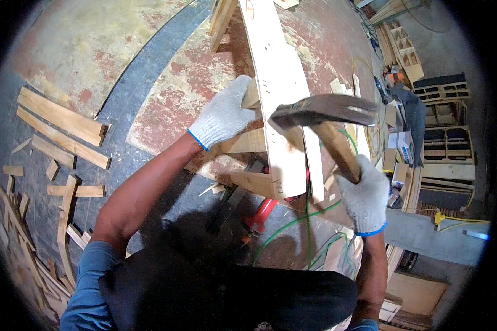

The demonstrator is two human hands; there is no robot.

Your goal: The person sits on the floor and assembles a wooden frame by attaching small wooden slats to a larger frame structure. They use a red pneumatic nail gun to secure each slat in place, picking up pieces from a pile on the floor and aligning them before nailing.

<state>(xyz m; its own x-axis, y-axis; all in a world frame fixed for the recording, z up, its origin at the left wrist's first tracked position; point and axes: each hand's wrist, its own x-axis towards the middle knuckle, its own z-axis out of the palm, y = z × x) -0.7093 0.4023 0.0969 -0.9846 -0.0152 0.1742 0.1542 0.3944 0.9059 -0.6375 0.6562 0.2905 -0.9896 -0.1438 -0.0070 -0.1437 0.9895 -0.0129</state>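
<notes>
Far to the left of the left hand, loose wood offcuts (61,124) lie scattered on the floor. The left hand (223,113), in a white knit glove, is closed around a small wooden block (252,95), pressing it against the side of a long pale plank (276,94) that runs just to the right of it. Right of the plank, the gloved right hand (364,198) is clenched around the wooden handle of a hammer (326,113), whose dark head hangs blurred above the plank. A green cable (292,223) trails below, between the hands.
</notes>
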